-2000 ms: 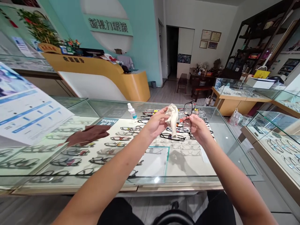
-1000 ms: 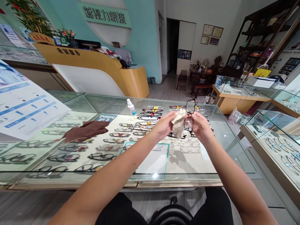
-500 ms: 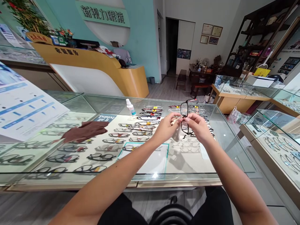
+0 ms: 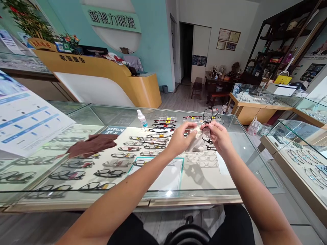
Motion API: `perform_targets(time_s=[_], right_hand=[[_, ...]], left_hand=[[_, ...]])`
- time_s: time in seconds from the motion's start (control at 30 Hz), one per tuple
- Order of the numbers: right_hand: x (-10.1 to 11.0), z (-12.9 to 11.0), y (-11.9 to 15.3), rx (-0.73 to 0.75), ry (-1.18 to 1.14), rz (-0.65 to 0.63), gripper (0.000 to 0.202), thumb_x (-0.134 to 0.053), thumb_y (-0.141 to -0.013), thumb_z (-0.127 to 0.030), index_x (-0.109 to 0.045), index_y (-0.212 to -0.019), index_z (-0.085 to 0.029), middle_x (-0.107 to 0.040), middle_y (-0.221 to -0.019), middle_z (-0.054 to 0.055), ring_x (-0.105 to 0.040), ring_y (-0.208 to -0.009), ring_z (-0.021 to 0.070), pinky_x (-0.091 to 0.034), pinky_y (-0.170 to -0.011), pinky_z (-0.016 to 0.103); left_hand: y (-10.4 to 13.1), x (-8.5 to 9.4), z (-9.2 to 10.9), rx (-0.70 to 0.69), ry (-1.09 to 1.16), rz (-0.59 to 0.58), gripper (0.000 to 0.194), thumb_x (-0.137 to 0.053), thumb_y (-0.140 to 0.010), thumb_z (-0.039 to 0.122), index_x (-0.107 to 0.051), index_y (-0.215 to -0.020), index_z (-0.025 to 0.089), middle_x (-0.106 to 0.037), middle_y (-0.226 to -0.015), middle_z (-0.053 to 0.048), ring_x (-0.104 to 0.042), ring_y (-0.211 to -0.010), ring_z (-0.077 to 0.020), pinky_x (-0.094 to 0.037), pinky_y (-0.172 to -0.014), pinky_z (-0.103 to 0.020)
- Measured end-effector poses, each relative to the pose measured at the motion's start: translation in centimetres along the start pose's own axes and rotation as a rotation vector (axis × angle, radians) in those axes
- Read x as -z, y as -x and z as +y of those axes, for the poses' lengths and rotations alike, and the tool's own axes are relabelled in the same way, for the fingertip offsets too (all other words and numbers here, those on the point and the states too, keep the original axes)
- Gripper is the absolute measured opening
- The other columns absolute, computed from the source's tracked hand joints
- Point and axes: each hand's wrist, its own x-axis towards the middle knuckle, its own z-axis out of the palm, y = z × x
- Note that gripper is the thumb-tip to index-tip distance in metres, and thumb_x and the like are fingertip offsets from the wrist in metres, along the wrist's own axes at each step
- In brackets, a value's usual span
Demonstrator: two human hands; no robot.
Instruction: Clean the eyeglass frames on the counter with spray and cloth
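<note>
My right hand [image 4: 220, 137] is closed on a pair of dark-framed eyeglasses [image 4: 207, 116], pinching it near the bridge. The glasses are turned on end, one lens above the fingers and one below. Just left of them, my left hand [image 4: 182, 139] has its fingers curled round a thin, whitish, crumpled cloth [image 4: 196, 141] that hangs below the thumb; its exact kind is hard to make out. Both hands are above a glass display case [image 4: 204, 193], and a shadow of the hands and glasses falls on its pale surface.
Rows of eyeglasses [image 4: 110, 172] fill the case's left and centre. A brown cloth [image 4: 93, 144], a white spray bottle [image 4: 142, 119] and a teal-edged white sheet [image 4: 163, 178] lie about. A printed calendar [image 4: 30, 119] juts in at left. More display cases [image 4: 270, 136] stand right.
My right hand has moved the glasses slightly right, away from my left hand. The left hand has come off the glasses and its thumb has dropped lower.
</note>
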Motion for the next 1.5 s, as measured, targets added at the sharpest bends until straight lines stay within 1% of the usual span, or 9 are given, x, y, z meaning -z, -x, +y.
perform_targets(time_s=[0.1,0.23,0.47,0.57,0.7,0.93,1.03,1.13,1.5], right_hand=[[0.2,0.1,-0.3,-0.015,-0.056,0.019,0.036,-0.096,-0.066,-0.051,-0.074,-0.075,-0.024,-0.081,-0.085,0.002,-0.071,-0.079,0.0148,-0.057,-0.076,0.025],[0.3,0.4,-0.4,-0.036,-0.089,0.001,0.034,-0.094,-0.068,-0.051,-0.076,-0.078,-0.024,-0.082,-0.088,0.003,-0.071,-0.078,0.0150,-0.057,-0.073,0.025],[-0.2,0.3,-0.1,-0.043,-0.133,-0.035,0.036,-0.098,-0.063,-0.048,-0.073,-0.074,-0.024,-0.081,-0.085,0.002,-0.070,-0.080,0.0155,-0.055,-0.078,0.027],[-0.2,0.5,-0.2,-0.043,-0.116,-0.003,0.037,-0.098,-0.062,-0.048,-0.072,-0.073,-0.024,-0.081,-0.084,0.001,-0.069,-0.082,0.0156,-0.053,-0.081,0.027],[0.0,0.8,-0.4,-0.016,-0.067,0.024,0.036,-0.097,-0.063,-0.049,-0.073,-0.074,-0.025,-0.081,-0.088,0.001,-0.070,-0.095,0.0180,-0.051,-0.089,0.028],[-0.1,1.0,-0.3,-0.034,-0.043,0.059,0.038,-0.098,-0.061,-0.051,-0.072,-0.072,-0.026,-0.082,-0.094,0.000,-0.069,-0.093,0.0182,-0.052,-0.086,0.030],[-0.1,1.0,-0.3,-0.037,-0.046,0.063,0.040,-0.100,-0.057,-0.053,-0.074,-0.072,-0.026,-0.081,-0.090,-0.001,-0.067,-0.086,0.0162,-0.051,-0.086,0.029],[0.0,1.1,-0.3,-0.023,-0.028,0.085,0.040,-0.100,-0.056,-0.054,-0.076,-0.073,-0.026,-0.078,-0.083,-0.002,-0.066,-0.083,0.0166,-0.052,-0.087,0.030],[-1.3,1.6,0.5,-0.050,-0.050,0.050,0.043,-0.099,-0.057,-0.055,-0.075,-0.073,-0.024,-0.073,-0.078,-0.002,-0.059,-0.075,0.0150,-0.047,-0.075,0.029]], left_hand=[[0.3,0.0,-0.2,-0.281,-0.183,-0.043,0.036,-0.070,-0.088,0.027,-0.067,-0.123,0.021,-0.070,-0.140,-0.013,-0.062,-0.134,-0.0305,-0.049,-0.114,-0.047],[0.3,0.0,-0.6,-0.381,-0.294,-0.029,0.028,-0.061,-0.094,0.019,-0.069,-0.121,0.019,-0.077,-0.124,-0.011,-0.071,-0.113,-0.0257,-0.054,-0.100,-0.042],[0.2,0.0,0.2,-0.123,-0.137,0.108,0.022,-0.063,-0.098,0.039,-0.071,-0.092,0.019,-0.076,-0.100,-0.007,-0.068,-0.095,-0.0217,-0.050,-0.086,-0.034],[0.1,-0.1,0.3,0.077,-0.064,0.134,0.028,-0.064,-0.092,0.044,-0.060,-0.078,0.020,-0.058,-0.071,0.001,-0.051,-0.068,-0.0153,-0.039,-0.065,-0.029],[-0.2,-0.1,0.2,0.176,0.117,0.132,0.040,-0.067,-0.087,0.053,-0.046,-0.072,0.022,-0.039,-0.066,0.005,-0.037,-0.060,-0.0122,-0.029,-0.056,-0.027],[-0.3,0.0,0.6,0.117,0.221,0.045,0.035,-0.075,-0.084,0.052,-0.063,-0.077,0.019,-0.056,-0.070,0.002,-0.049,-0.066,-0.0139,-0.040,-0.062,-0.026],[0.0,-0.1,0.7,0.053,0.254,-0.015,0.032,-0.077,-0.085,0.051,-0.077,-0.090,0.019,-0.076,-0.096,-0.006,-0.067,-0.091,-0.0216,-0.052,-0.080,-0.032],[0.2,-0.1,0.6,-0.032,0.267,-0.065,0.039,-0.069,-0.093,0.057,-0.082,-0.094,0.020,-0.077,-0.116,-0.012,-0.069,-0.115,-0.0278,-0.054,-0.098,-0.039],[0.4,-1.3,0.6,0.236,0.439,-0.063,0.058,-0.099,-0.063,0.047,-0.059,-0.095,0.021,-0.071,-0.093,-0.001,-0.066,-0.083,-0.0159,-0.051,-0.076,-0.027]])
